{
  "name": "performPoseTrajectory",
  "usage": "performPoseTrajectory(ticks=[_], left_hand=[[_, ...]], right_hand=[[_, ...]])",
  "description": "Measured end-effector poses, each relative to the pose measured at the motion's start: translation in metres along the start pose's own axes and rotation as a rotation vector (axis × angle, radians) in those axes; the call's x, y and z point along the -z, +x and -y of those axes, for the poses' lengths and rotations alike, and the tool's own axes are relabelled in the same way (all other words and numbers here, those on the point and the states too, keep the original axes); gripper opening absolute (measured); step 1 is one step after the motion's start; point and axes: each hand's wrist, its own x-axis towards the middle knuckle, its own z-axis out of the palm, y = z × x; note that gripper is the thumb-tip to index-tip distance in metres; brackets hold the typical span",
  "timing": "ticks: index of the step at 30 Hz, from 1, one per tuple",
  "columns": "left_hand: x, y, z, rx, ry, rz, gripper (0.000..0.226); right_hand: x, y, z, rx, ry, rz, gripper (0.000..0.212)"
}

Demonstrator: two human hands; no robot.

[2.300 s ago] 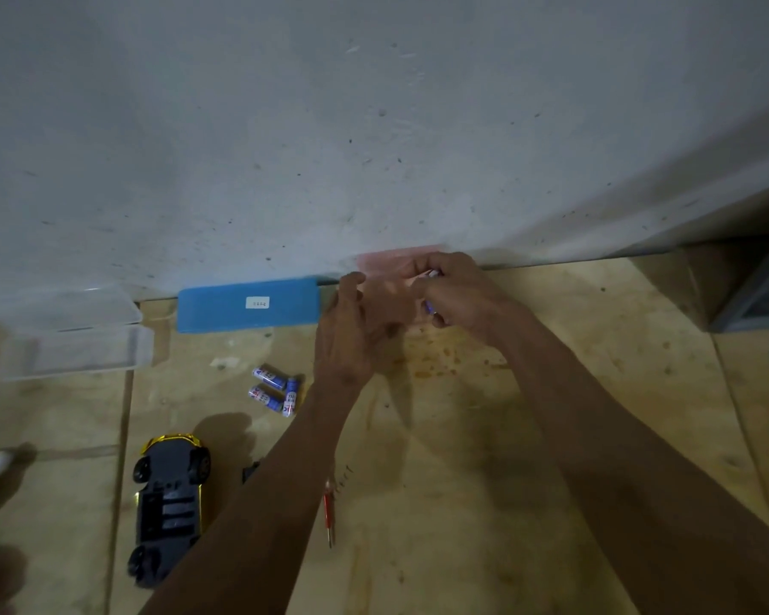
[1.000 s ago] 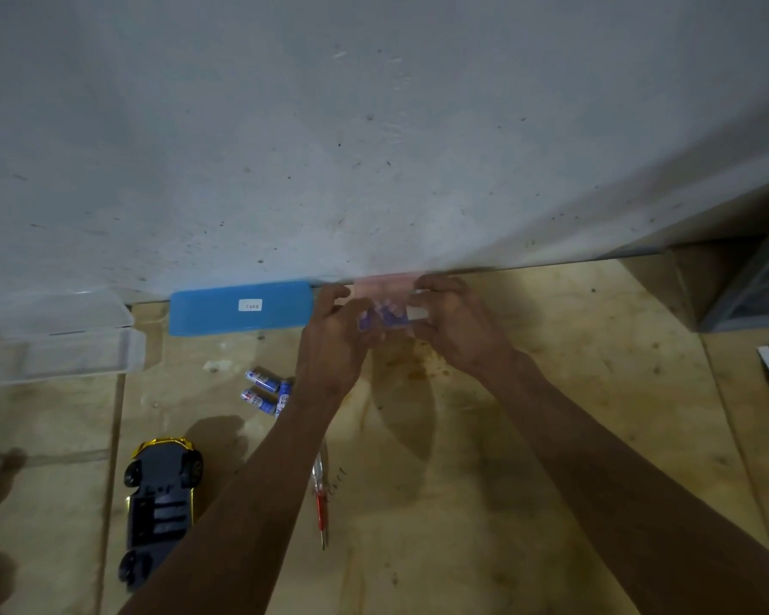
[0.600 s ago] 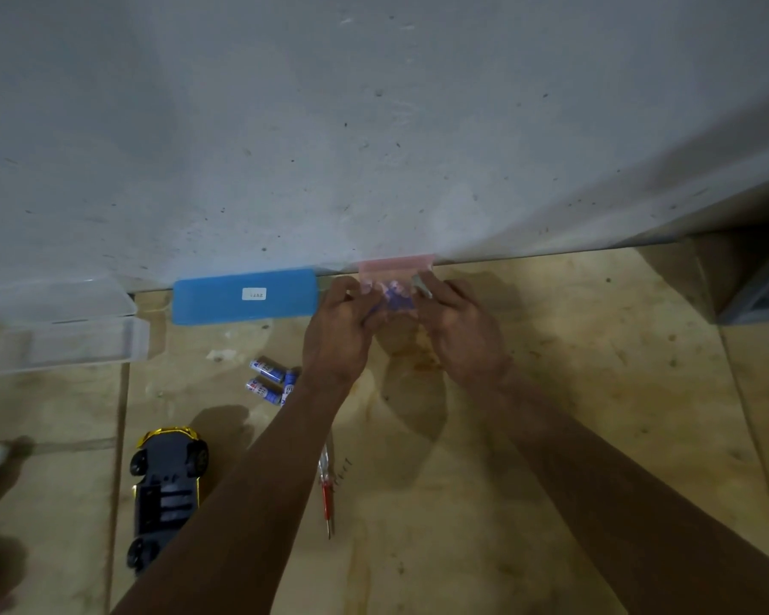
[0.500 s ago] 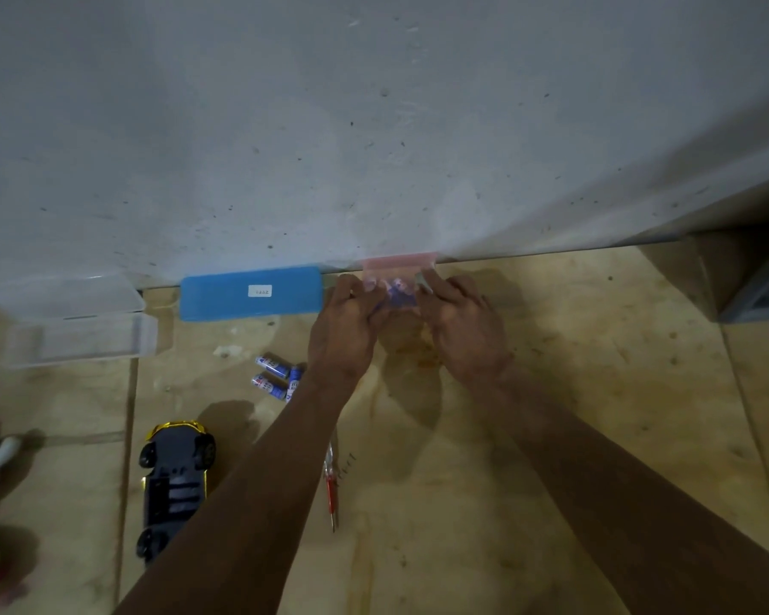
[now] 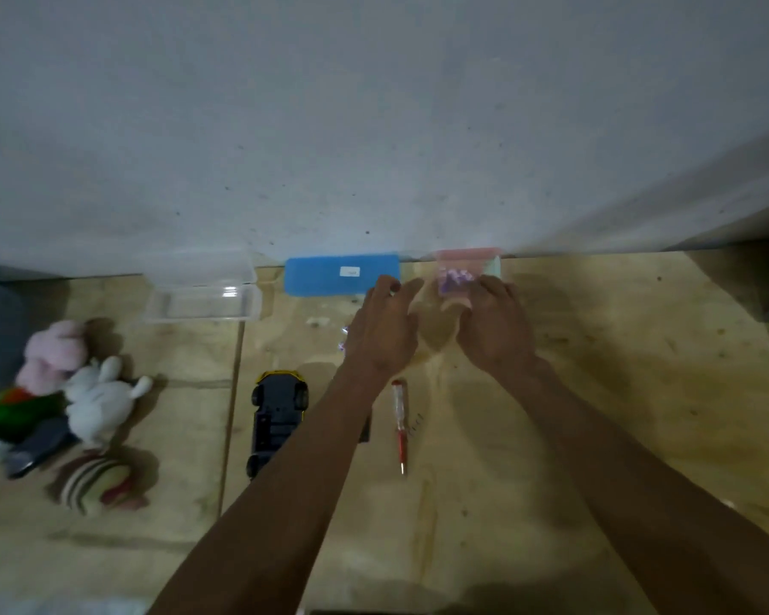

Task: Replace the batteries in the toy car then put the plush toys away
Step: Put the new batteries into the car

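A worn plywood counter (image 5: 596, 392) runs up to a bare grey wall (image 5: 374, 104). At the far left lie the plush toys (image 5: 76, 392), soft and light, easy to take anywhere by the body. Right of them the toy car (image 5: 278, 415) rests upside down, rigid plastic, probably best held by its sides. A red screwdriver (image 5: 400, 426) lies just right of it. Against the wall sit a clear box (image 5: 203, 292) and a blue case (image 5: 342, 273). The left hand (image 5: 385, 330) hovers with relaxed fingers, holding nothing. The right hand (image 5: 496, 321) curls at a pink box (image 5: 467, 259) of purple batteries (image 5: 453, 279); whether it grips them cannot be told. They look small, hard and smooth, likely to roll, best pinched mid-barrel.
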Motion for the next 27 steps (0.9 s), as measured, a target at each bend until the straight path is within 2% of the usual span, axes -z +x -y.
performPoseTrajectory(ticks=[2, 5, 9, 12, 16, 22, 27], left_hand=[[0.017, -0.036, 0.019, -0.019, -0.076, -0.128, 0.046], [0.04, -0.096, 0.054, 0.051, -0.184, -0.293, 0.045], [0.054, -0.172, 0.105, 0.178, -0.19, -0.381, 0.051], [0.044, -0.211, 0.131, 0.221, -0.211, -0.314, 0.074], [0.025, -0.221, 0.15, 0.247, -0.284, -0.115, 0.097], [0.011, -0.199, 0.17, 0.176, -0.311, -0.041, 0.114], [0.007, -0.195, 0.18, 0.174, -0.293, 0.014, 0.123]], right_hand=[[-0.007, -0.02, 0.024, -0.017, 0.136, -0.041, 0.044], [-0.017, -0.052, 0.062, -0.084, 0.281, -0.068, 0.034], [-0.036, -0.086, 0.098, -0.091, 0.368, -0.119, 0.032], [-0.05, -0.1, 0.12, -0.122, 0.372, -0.156, 0.029], [-0.071, -0.102, 0.136, -0.116, 0.355, -0.197, 0.027], [-0.103, -0.084, 0.142, -0.099, 0.257, -0.225, 0.038], [-0.128, -0.053, 0.137, 0.016, 0.021, -0.186, 0.046]])
